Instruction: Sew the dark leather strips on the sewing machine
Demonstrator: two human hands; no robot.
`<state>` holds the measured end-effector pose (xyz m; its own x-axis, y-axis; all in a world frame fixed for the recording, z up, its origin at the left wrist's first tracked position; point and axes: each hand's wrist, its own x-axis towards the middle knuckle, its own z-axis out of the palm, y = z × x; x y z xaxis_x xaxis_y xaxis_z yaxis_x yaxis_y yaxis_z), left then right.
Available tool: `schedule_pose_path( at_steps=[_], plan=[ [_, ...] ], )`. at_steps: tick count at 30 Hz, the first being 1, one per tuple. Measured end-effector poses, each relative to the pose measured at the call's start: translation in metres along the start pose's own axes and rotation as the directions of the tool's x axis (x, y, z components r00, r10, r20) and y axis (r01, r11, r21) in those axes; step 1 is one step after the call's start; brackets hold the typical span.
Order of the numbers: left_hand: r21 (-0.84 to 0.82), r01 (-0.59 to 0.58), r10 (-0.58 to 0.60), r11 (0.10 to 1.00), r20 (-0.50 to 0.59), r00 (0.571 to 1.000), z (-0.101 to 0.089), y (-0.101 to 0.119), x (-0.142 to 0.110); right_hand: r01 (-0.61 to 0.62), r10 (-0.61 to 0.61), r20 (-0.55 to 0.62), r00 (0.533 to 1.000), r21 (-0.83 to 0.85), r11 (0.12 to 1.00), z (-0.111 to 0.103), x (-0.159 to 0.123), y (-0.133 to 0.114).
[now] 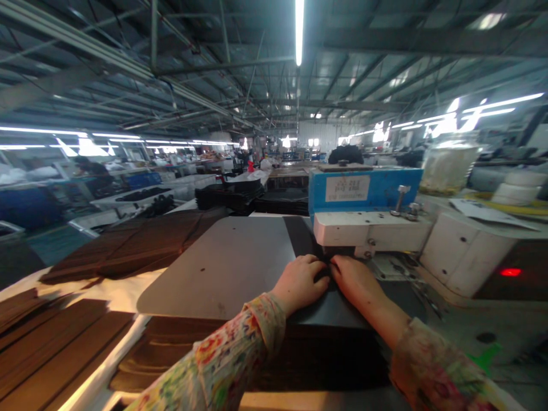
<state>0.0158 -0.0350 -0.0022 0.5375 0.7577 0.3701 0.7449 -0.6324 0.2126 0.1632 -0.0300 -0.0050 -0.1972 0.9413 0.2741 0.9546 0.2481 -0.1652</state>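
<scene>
A dark strip of material lies across the right side of a smooth grey metal plate and runs in under the head of a white and blue machine. My left hand rests on the strip with its fingers curled, close to the machine head. Beside it, my right hand pinches at the dark material, its fingertips nearly touching my left thumb and forefinger. The fingertips of both hands are partly hidden by shadow and by the machine head.
Brown folded pieces are stacked at the left, with more brown strips nearer me. Black stacks stand behind the plate. On the right are a jar, a white spool and a red light on the machine.
</scene>
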Motion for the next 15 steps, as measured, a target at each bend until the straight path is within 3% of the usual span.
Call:
schedule_pose_path(
  at_steps=[15],
  plan=[
    [0.022,0.038,-0.039,0.999,0.045,0.998,0.001,-0.015,0.017,-0.003,0.002,-0.016,1.000,-0.083,0.997,-0.001,0.002,-0.004]
  ],
)
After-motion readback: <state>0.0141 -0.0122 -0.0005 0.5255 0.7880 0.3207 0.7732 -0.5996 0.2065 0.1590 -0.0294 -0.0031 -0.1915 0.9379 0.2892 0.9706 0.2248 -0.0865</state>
